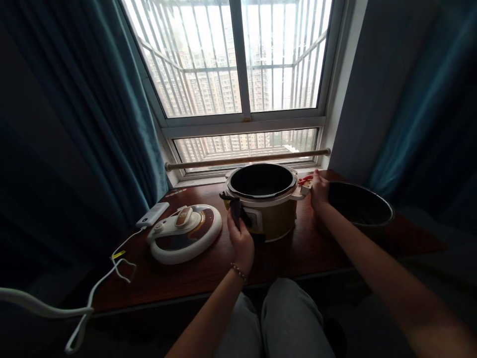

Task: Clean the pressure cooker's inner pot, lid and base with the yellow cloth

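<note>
An electric pressure cooker (278,219) with a white rim and gold-brown body stands on the table, its round opening dark inside. My left hand (241,243) is closed on a dark, strap-like thing (235,211) at the cooker's front left; its kind is unclear. Beside the cooker's right side handle (298,195), my right hand (319,191) has its fingers closed around a small red thing (306,179) that I cannot identify. A dark inner pot (389,211) stands to the right, partly behind my right forearm. The cooker's lid (186,253) lies to the left.
A white device (152,215) with a white cable (99,283) is at the table's left. Beyond the table's back edge are a horizontal rail (246,160) and a barred window (208,59). Blue curtains (93,99) hang at both sides. My knees (290,308) are below the front edge.
</note>
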### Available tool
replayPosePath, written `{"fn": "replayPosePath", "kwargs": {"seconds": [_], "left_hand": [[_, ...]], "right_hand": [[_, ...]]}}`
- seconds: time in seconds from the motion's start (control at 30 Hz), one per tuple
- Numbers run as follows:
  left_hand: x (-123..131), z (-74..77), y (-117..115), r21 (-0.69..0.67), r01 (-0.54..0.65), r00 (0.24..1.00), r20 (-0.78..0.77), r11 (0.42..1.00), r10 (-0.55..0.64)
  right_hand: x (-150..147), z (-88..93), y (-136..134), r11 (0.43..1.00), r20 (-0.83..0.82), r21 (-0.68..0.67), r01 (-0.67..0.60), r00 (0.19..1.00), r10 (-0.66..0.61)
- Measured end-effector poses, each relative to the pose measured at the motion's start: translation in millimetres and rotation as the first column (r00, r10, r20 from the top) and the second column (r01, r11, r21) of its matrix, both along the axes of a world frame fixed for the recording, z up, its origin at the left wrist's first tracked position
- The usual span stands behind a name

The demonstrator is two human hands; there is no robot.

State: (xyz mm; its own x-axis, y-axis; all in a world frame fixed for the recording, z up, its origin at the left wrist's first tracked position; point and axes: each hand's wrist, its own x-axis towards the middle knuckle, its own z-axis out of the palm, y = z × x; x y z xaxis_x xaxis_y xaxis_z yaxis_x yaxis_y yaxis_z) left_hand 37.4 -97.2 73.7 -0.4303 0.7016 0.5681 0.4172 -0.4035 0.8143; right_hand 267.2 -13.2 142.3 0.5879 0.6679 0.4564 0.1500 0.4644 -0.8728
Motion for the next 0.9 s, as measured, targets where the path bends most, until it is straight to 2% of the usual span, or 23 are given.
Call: {"fn": "replayPosePath", "kwargs": {"seconds": [0.1,0.2,0.27,0.37,0.47,0.57,0.67,0.7,0.73,0.77,0.8,0.83,0.9], "left_hand": [[7.8,-6.9,14.5,0.059,-0.081,0.997,-0.009,0.995,0.081],[2.2,-9.3,42.4,0.112,-0.122,0.992,-0.014,0.986,0.124],[-9.5,-5.3,70.4,0.103,-0.103,0.994,-0.017,0.989,0.106],[-32.8,6.4,116.6,0.042,-0.008,0.999,-0.037,0.999,0.009],[-48.1,15.7,145.4,0.016,0.060,0.996,-0.071,0.998,-0.058],[-44.3,14.1,137.5,0.029,0.020,0.998,-0.068,0.999,-0.018],[-26.6,0.2,97.9,0.075,-0.064,0.995,-0.071,0.995,0.069],[-19.8,-6.3,82.3,0.108,-0.067,0.991,-0.112,0.992,0.079],[-13.4,-13.2,67.4,0.178,-0.052,0.971,-0.220,0.983,0.091],[-7.5,-20.0,54.3,0.257,0.014,0.924,-0.373,0.966,0.086],[-2.1,-26.4,43.7,0.333,0.125,0.828,-0.555,0.935,0.087],[2.8,-31.7,36.0,0.364,0.275,0.671,-0.736,0.890,0.094],[12.3,-37.2,28.5,0.255,0.570,0.247,-0.960,0.781,0.134]], "right_hand": [[1.4,-1.5,0.8,0.998,-0.077,-0.056,0.018,0.997,-0.022],[3.2,-6.8,-8.6,0.997,-0.118,-0.081,-0.014,0.993,0.004],[-0.8,-11.9,-22.3,0.996,-0.105,-0.080,-0.048,0.994,0.039],[-13.1,-16.9,-48.3,0.995,-0.021,-0.070,-0.064,0.998,0.063],[-23.0,-15.1,-70.2,0.997,0.105,-0.070,-0.043,0.993,0.050],[-23.5,-9.5,-81.5,0.993,0.212,-0.100,-0.066,0.973,0.086],[-19.0,-7.1,-84.2,0.990,0.259,-0.108,-0.092,0.959,0.117],[-17.9,-7.6,-83.8,0.990,0.257,-0.103,-0.098,0.959,0.122],[-17.3,-8.6,-83.2,0.990,0.243,-0.095,-0.105,0.962,0.125],[-17.1,-10.0,-82.4,0.989,0.218,-0.086,-0.117,0.967,0.133],[-17.2,-11.5,-81.5,0.988,0.183,-0.075,-0.135,0.972,0.147],[-17.3,-12.8,-80.7,0.985,0.141,-0.060,-0.162,0.976,0.169],[-16.2,-14.3,-79.9,0.974,0.051,-0.019,-0.228,0.972,0.228]]}}
